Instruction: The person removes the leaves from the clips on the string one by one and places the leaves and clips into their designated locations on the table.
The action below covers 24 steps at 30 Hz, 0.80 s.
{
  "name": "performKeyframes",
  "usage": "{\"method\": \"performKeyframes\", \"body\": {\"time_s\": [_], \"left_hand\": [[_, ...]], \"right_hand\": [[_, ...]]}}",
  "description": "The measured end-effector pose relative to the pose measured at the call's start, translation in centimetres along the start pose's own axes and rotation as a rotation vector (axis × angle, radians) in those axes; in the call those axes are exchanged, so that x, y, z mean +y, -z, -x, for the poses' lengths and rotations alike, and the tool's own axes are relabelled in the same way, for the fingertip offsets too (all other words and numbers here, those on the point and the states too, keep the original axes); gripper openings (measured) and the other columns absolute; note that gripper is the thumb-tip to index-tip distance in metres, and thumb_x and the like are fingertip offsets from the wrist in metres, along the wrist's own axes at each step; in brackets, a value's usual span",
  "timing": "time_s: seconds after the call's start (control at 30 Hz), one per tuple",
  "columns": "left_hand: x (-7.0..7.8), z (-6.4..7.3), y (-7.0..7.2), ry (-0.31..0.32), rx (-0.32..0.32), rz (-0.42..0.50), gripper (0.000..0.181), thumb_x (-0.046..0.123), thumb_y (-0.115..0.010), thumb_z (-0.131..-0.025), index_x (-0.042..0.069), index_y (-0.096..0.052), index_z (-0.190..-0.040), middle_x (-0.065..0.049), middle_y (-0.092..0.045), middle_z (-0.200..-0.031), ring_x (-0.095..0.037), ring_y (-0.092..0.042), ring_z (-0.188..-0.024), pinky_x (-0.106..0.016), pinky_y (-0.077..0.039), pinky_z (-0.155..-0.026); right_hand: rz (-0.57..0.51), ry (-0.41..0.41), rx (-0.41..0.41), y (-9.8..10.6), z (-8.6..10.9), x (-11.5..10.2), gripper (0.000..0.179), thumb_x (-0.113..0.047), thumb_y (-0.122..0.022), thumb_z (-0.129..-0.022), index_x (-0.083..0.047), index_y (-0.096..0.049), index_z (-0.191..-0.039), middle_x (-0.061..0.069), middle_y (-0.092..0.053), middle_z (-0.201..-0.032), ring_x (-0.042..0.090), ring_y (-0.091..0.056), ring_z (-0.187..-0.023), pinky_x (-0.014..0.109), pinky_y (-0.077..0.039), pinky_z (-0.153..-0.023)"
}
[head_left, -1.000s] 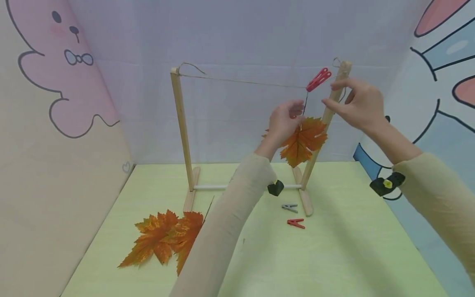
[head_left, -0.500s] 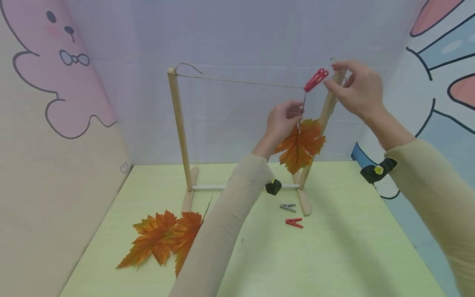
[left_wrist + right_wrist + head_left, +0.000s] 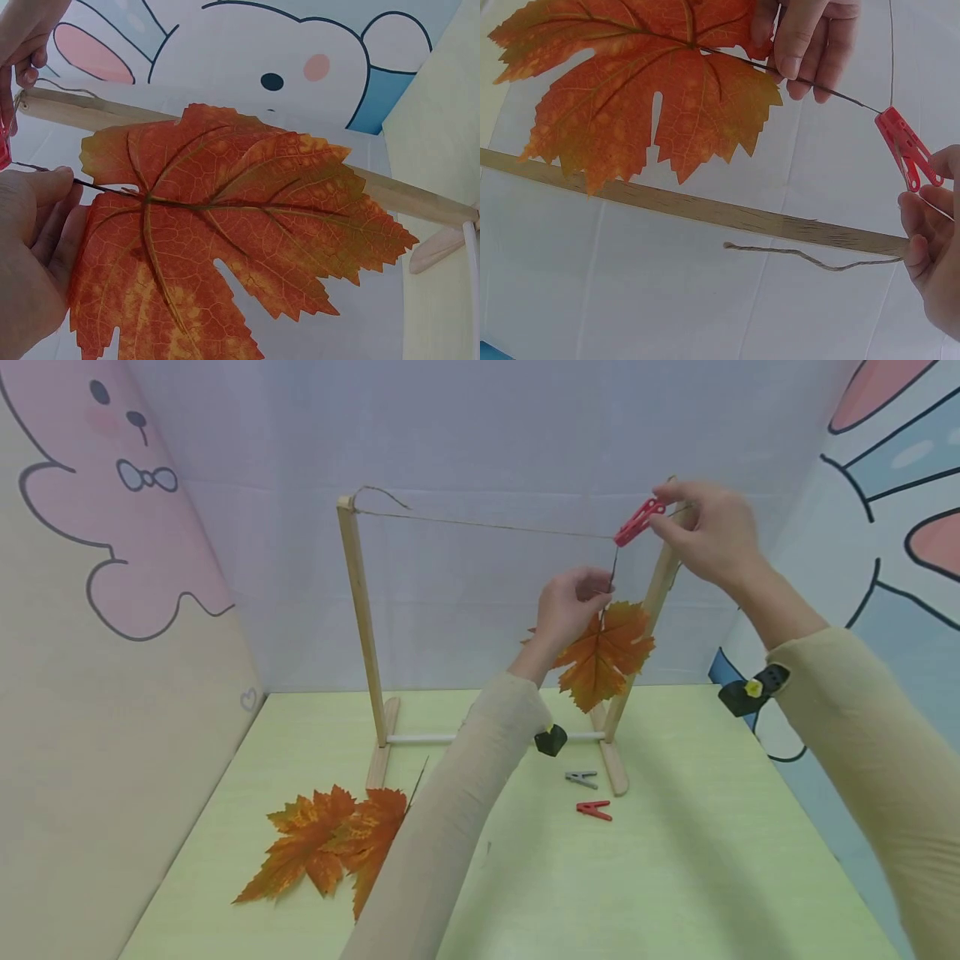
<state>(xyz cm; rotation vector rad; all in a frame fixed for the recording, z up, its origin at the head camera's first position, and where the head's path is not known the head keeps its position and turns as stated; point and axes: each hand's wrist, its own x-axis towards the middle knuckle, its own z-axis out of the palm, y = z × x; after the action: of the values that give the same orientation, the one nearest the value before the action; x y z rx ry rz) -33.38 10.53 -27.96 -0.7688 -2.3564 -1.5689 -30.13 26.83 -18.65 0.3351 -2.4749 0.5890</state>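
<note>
An orange artificial maple leaf [image 3: 603,656] hangs by its dark stem from a red clothespin [image 3: 636,524], which sits tilted on a string [image 3: 480,525] near the right post. My left hand [image 3: 564,614] pinches the stem just above the blade; the left wrist view shows the leaf [image 3: 225,202] spread beyond the fingertips. At the clothespin's upper end, my right hand [image 3: 712,531] has thumb and finger on the two handles. The right wrist view shows the clothespin [image 3: 901,142] with its tip at the stem's end and the string, its handles apart between those fingertips.
The string spans a wooden frame with a left post [image 3: 363,618] and a right post [image 3: 660,585]. More maple leaves [image 3: 322,843] lie on the table at the left. A grey clothespin [image 3: 581,778] and a red one [image 3: 594,810] lie near the frame's right foot [image 3: 615,768].
My right hand has moved left from beside the right post onto the clothespin's handles. My left hand has stayed by the stem, and the leaf has dropped slightly.
</note>
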Motion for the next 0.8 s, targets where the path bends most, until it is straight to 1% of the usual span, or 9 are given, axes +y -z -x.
{"method": "performKeyframes", "body": {"time_s": [0.1,0.2,0.37,0.5,0.63,0.73,0.8], "left_hand": [[0.06,0.11,0.02,0.001,-0.003,-0.002,0.022,0.012,-0.062,-0.085,0.007,-0.064,-0.107,-0.002,-0.066,-0.096,-0.008,-0.061,-0.084,-0.009,-0.045,-0.072],[0.05,0.17,0.07,0.0,-0.005,0.0,0.022,0.011,-0.062,-0.085,0.007,-0.064,-0.107,-0.002,-0.066,-0.097,-0.008,-0.061,-0.084,-0.009,-0.045,-0.072],[-0.08,0.23,0.17,-0.01,-0.002,0.0,0.022,0.012,-0.063,-0.085,0.007,-0.064,-0.107,-0.002,-0.067,-0.097,-0.008,-0.061,-0.085,-0.009,-0.045,-0.074],[-0.22,0.21,0.25,-0.002,0.001,-0.015,0.022,0.014,-0.063,-0.085,0.008,-0.065,-0.106,-0.001,-0.067,-0.097,-0.007,-0.061,-0.085,-0.009,-0.044,-0.075],[-0.37,0.18,0.32,0.008,0.004,-0.018,0.022,0.014,-0.063,-0.085,0.008,-0.065,-0.106,-0.001,-0.067,-0.097,-0.007,-0.062,-0.085,-0.01,-0.044,-0.075],[-0.49,0.23,0.37,0.006,0.008,-0.004,0.022,0.012,-0.063,-0.085,0.007,-0.065,-0.106,-0.002,-0.067,-0.097,-0.008,-0.062,-0.085,-0.01,-0.045,-0.075],[-0.58,0.3,0.41,0.003,0.013,0.001,0.021,0.011,-0.062,-0.085,0.006,-0.065,-0.106,-0.003,-0.067,-0.097,-0.009,-0.062,-0.085,-0.01,-0.045,-0.075]], "right_hand": [[-0.001,0.003,-0.019,0.03,0.04,0.06,0.038,-0.027,-0.05,-0.092,-0.008,-0.055,-0.125,0.016,-0.062,-0.101,0.008,-0.038,-0.053,0.019,-0.031,-0.045],[-0.009,-0.005,-0.035,0.02,0.09,0.06,0.038,-0.027,-0.05,-0.092,-0.008,-0.055,-0.125,0.016,-0.061,-0.097,0.009,-0.038,-0.053,0.019,-0.031,-0.044],[-0.051,-0.016,-0.043,0.06,0.16,0.01,0.038,-0.025,-0.051,-0.091,-0.006,-0.055,-0.124,0.017,-0.061,-0.101,0.006,-0.039,-0.053,0.016,-0.032,-0.045],[-0.083,-0.02,-0.042,0.16,0.18,0.04,0.037,-0.024,-0.053,-0.09,-0.003,-0.057,-0.12,0.018,-0.061,-0.105,0.003,-0.04,-0.054,0.014,-0.033,-0.045],[-0.134,-0.068,-0.053,0.33,0.18,0.04,0.037,-0.025,-0.056,-0.089,-0.001,-0.058,-0.117,0.017,-0.059,-0.106,0.001,-0.046,-0.061,0.011,-0.037,-0.05],[-0.184,-0.12,-0.08,0.47,0.08,0.04,0.039,-0.027,-0.057,-0.088,-0.001,-0.057,-0.118,0.012,-0.057,-0.105,0.003,-0.051,-0.072,0.009,-0.04,-0.058],[-0.198,-0.129,-0.093,0.53,0.01,0.05,0.04,-0.027,-0.058,-0.088,0.0,-0.057,-0.117,0.008,-0.056,-0.103,0.005,-0.052,-0.076,0.009,-0.04,-0.062]]}}
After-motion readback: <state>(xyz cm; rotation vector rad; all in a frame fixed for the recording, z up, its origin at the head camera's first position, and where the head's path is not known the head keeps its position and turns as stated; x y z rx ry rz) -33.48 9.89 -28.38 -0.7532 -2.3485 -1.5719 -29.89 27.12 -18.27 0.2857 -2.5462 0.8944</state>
